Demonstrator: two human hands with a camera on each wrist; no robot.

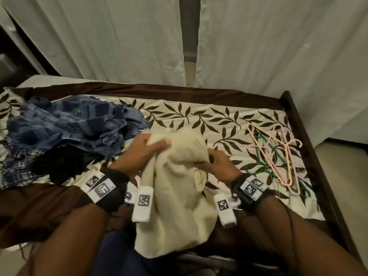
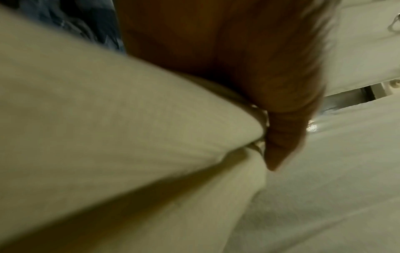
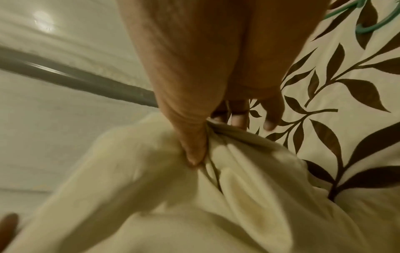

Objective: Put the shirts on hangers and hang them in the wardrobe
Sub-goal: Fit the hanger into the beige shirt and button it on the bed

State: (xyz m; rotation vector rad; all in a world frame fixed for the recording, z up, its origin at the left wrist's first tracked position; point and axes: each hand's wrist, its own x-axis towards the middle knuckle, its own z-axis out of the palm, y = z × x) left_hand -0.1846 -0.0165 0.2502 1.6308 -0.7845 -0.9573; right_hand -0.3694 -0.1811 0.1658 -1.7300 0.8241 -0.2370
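Observation:
A cream shirt [image 1: 179,186] is lifted above the bed between both hands and hangs down toward me. My left hand [image 1: 147,148] grips a bunch of its upper left part; the left wrist view shows the thumb pressed into the cream shirt [image 2: 129,137]. My right hand [image 1: 213,162] pinches the cloth's right edge, thumb against fingers [image 3: 238,118] on the cream shirt [image 3: 194,205]. A heap of blue checked shirts [image 1: 65,124] and a dark garment [image 1: 63,164] lies at the left. Pink and green plastic hangers [image 1: 278,154] lie at the right.
The bed has a leaf-patterned sheet [image 1: 199,114] with a brown border and a dark wooden frame [image 1: 310,140] along its right side. Pale curtains [image 1: 99,36] hang behind the bed. A green hanger [image 3: 363,25] lies just past my right hand.

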